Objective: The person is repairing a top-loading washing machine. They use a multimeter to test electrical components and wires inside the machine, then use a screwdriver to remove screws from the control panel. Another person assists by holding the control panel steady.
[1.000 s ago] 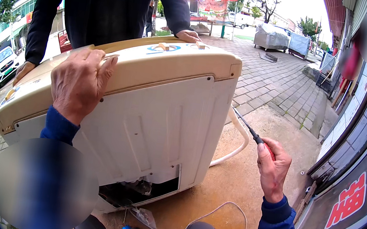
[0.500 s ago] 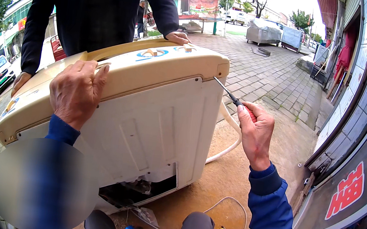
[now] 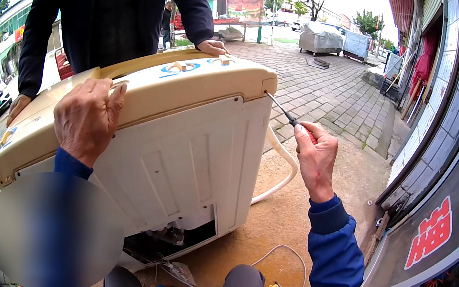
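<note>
Red screwdriver point(image 3: 292, 119) held in right grip point(image 3: 316, 159), tip ahead at cream panel point(image 3: 190, 88); left grip point(image 3: 85, 122) clasping it.

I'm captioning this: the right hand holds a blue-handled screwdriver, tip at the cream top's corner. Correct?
Not blue: the head view shows the right hand holding a screwdriver with a red and black handle, tip at the cream top's corner.

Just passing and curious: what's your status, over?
Left fingers atop machine. Right fingers holding screwdriver, tip at machine corner. Co-worker's hands clear of tip.
</note>
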Demonstrator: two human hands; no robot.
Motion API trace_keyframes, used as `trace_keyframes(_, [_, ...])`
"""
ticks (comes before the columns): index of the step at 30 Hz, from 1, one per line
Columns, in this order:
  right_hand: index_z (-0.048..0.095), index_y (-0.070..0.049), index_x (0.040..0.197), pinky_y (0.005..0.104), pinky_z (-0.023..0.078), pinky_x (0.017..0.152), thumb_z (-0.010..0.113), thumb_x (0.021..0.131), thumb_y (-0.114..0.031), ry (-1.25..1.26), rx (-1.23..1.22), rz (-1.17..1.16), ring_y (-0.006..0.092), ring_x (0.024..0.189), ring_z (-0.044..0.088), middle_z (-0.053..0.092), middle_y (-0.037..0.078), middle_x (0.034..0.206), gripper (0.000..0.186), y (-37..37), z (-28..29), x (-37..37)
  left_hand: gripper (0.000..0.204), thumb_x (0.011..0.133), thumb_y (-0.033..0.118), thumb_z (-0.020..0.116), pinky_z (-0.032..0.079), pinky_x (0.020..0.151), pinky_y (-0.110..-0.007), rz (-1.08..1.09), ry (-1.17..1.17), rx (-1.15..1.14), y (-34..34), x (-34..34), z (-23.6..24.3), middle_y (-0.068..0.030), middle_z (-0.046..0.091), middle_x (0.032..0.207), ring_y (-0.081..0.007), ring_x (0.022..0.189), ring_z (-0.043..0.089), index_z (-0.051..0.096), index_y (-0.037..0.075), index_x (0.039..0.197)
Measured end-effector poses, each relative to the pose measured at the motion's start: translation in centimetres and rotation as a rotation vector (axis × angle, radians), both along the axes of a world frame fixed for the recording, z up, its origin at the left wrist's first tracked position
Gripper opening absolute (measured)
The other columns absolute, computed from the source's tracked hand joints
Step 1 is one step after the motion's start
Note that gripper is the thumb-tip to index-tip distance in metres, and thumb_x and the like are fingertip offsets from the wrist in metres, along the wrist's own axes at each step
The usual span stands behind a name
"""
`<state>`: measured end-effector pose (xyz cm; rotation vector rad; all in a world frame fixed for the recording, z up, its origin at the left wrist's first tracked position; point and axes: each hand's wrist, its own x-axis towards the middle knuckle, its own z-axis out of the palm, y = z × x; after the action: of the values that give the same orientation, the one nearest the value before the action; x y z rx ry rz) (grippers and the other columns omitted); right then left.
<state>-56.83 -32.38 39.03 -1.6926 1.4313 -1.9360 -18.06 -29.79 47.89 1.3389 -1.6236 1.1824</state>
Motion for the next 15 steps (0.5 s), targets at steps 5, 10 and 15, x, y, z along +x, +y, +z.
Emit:
trace_keyframes(5, [0.076,0.007,0.106,0.0311,0.055,0.074,0.073,0.094,-0.017,0.048,0.013,-0.026,0.0164,0.079,0.069,0.075,0.014,0.088,0.027,-0.2,0.2,-0.4,0.047,0.105,0.044,0.06,0.058,0.07,-0.042,0.023,0.0,-0.011,-0.2,0.0,0.0,-0.0169,0.074,0.086,-0.0311,0.076,0.072,0.078,0.001,0.094])
trace_keyframes(10, [0.074,0.009,0.108,0.0261,0.05,0.064,0.073,0.095,-0.012,0.223,-0.138,-0.096,0.0094,0.072,0.061,0.068,0.005,0.084,0.025,1.1,1.4,0.5,0.048,0.106,0.044,0.059,0.058,0.069,-0.042,-0.005,-0.006,-0.019,-0.1,0.1,0.0,-0.0164,0.073,0.084,-0.0303,0.076,0.072,0.078,0.003,0.094])
trace_keyframes(15, [0.074,0.01,0.108,0.0264,0.05,0.067,0.073,0.094,-0.011,0.166,-0.043,0.043,0.0106,0.076,0.062,0.071,0.008,0.087,0.025,3.7,1.7,2.6,0.047,0.105,0.044,0.06,0.058,0.069,-0.042,-0.001,-0.004,-0.034,-0.2,0.1,-0.1,-0.0153,0.073,0.082,-0.0292,0.075,0.072,0.078,0.003,0.092])
